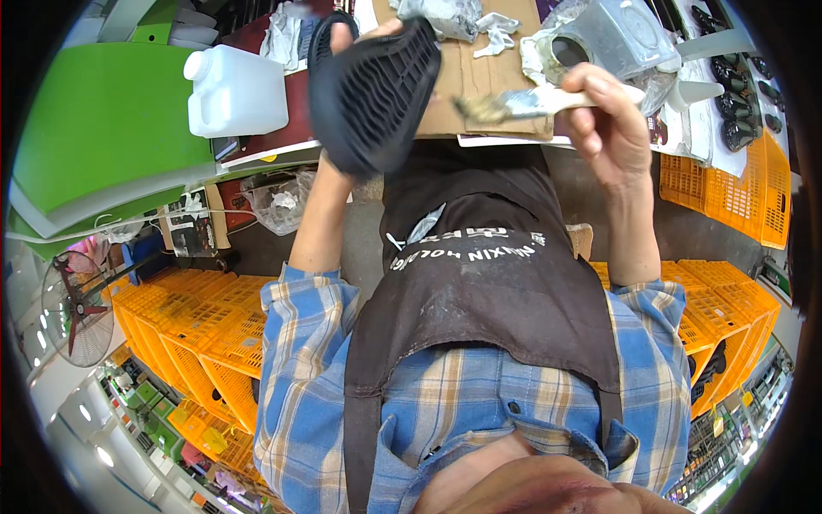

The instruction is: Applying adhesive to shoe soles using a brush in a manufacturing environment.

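Note:
My left hand (341, 36) is closed around a black shoe (368, 107), held up with its wavy, grooved sole facing the camera. Much of that hand is hidden behind the shoe; a few fingers show along its upper edge. In my right hand (612, 120) is a paintbrush (548, 101), pinched by its pale handle. Its bristles, yellowish and smeared, point left toward the shoe, with a gap between them. Beneath the brush lies a flat piece of brown cardboard (479, 77) on the worktable.
A white plastic jug (240, 90) stands left of the shoe, beside a green panel (111, 128). Behind my right hand a translucent container (621, 38) lies on its side. Several dark shoes (735, 103) line the far right. Orange crates (719, 188) stand around me; a fan (77, 308) is at left.

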{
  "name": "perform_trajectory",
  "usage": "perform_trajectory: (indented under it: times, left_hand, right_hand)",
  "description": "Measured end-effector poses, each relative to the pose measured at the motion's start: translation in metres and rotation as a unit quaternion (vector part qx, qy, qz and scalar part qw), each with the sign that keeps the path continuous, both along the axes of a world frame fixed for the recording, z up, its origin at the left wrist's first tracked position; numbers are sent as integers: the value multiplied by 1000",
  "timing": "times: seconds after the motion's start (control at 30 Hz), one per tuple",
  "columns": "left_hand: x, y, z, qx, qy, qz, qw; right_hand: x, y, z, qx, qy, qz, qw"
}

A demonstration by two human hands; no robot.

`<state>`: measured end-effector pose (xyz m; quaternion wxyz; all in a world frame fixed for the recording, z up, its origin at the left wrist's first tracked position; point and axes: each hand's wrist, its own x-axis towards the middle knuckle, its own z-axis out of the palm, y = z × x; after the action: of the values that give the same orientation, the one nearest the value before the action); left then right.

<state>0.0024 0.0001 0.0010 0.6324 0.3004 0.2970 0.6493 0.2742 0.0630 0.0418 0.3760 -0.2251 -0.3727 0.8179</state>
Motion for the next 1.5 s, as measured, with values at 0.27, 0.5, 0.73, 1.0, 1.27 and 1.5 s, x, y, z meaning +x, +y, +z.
perform_trajectory:
  times: [0.27,0.5,0.73,1.0,1.27,1.5]
  left_hand:
    - [3,-14,22,-126,-140,-228,955]
    - [15,-24,19,-284,-216,-310,881]
    - [13,-21,14,-188,-257,-348,882]
    - [22,-29,16,-279,-144,-172,934]
    - [21,-30,-9,-180,-8,-114,977]
    - [18,-29,-26,-181,-50,-91,978]
  right_hand:
    - [20,31,41,513,-134,63,846]
    - [-16,42,45,611,-132,171,761]
    - [12,54,31,534,-323,116,773]
    - [5,28,0,468,-382,-70,794]
    - [-15,3,1,309,-367,-39,876]
    - [-25,-5,-18,615,-313,-66,721]
